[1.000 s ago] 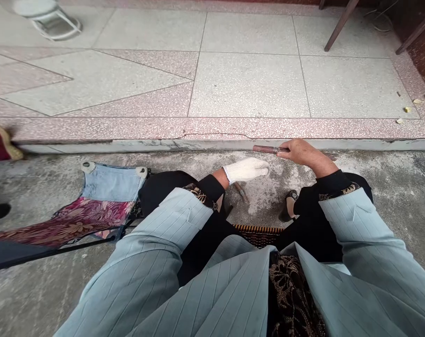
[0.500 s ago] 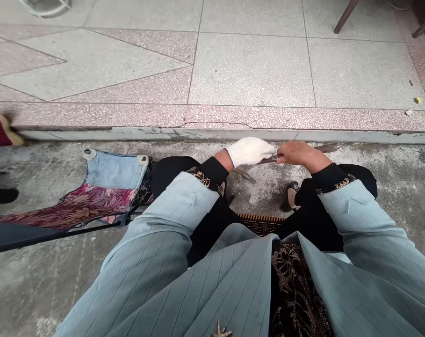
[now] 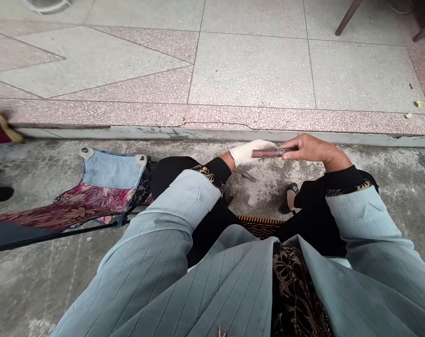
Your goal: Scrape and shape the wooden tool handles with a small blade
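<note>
My right hand (image 3: 308,149), bare, is closed round a brown wooden handle (image 3: 264,153) with wire wound about it near my fingers. The handle points left, and whatever lies beyond my grip is hidden. My left hand (image 3: 245,153), in a white knitted glove, is just behind and under the handle. Its fingers are mostly covered by the handle and my right hand, so their grip is unclear. Below the glove, a thin tool with a brownish end (image 3: 246,174) shows against the concrete, partly hidden by my left wrist.
A raised terrazzo step (image 3: 226,114) runs across in front of me. To the left stands a folding chair with denim and floral cloth (image 3: 112,168). A woven seat (image 3: 261,227) shows between my legs. Furniture legs (image 3: 348,18) stand at the back right.
My right hand has turned over and risen slightly, bringing the wooden handle up across the front of the glove. The flat end that stuck out to the right is now out of sight.
</note>
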Demonstrator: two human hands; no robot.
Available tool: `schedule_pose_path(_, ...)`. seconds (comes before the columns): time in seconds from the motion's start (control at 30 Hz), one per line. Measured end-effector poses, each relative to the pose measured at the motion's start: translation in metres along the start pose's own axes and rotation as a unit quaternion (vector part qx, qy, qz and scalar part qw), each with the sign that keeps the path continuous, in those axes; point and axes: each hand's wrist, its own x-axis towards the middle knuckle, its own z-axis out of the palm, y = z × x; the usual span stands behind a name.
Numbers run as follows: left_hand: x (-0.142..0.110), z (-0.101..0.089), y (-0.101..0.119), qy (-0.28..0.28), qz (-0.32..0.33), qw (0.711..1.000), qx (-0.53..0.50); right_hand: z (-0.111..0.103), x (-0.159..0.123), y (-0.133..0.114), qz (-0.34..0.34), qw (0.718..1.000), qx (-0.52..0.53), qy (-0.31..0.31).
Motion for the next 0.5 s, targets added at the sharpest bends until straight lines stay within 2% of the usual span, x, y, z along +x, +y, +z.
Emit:
schedule_pose_path(0.1, 0.001, 0.016, -0.01, -0.014, -0.031, 0.994, -0.101, 0.002, 0.002, -0.001, 0.001, 0.999, 0.022, 0.04)
schedule_pose_path(0.23, 0.004, 0.031, -0.013, -0.015, -0.038, 0.994, -0.106, 0.003, 0.007, 0.002, 0.015, 0.995, -0.032, 0.094)
schedule_pose_path(0.3, 0.003, 0.032, -0.008, -0.027, -0.055, 0.997, -0.037, 0.004, 0.009, 0.005, 0.039, 0.988, -0.101, 0.112)
schedule_pose_path(0.37, 0.002, 0.03, -0.002, -0.02, -0.061, 0.994, 0.089, 0.004, 0.011, 0.008, 0.07, 0.974, -0.179, 0.118)
schedule_pose_path(0.43, 0.001, 0.026, 0.002, -0.007, -0.06, 0.971, 0.231, 0.007, 0.014, 0.012, 0.105, 0.956, -0.252, 0.104)
schedule_pose_path(0.5, 0.001, 0.021, 0.006, -0.012, -0.057, 0.936, 0.348, 0.011, 0.017, 0.016, 0.134, 0.94, -0.304, 0.071)
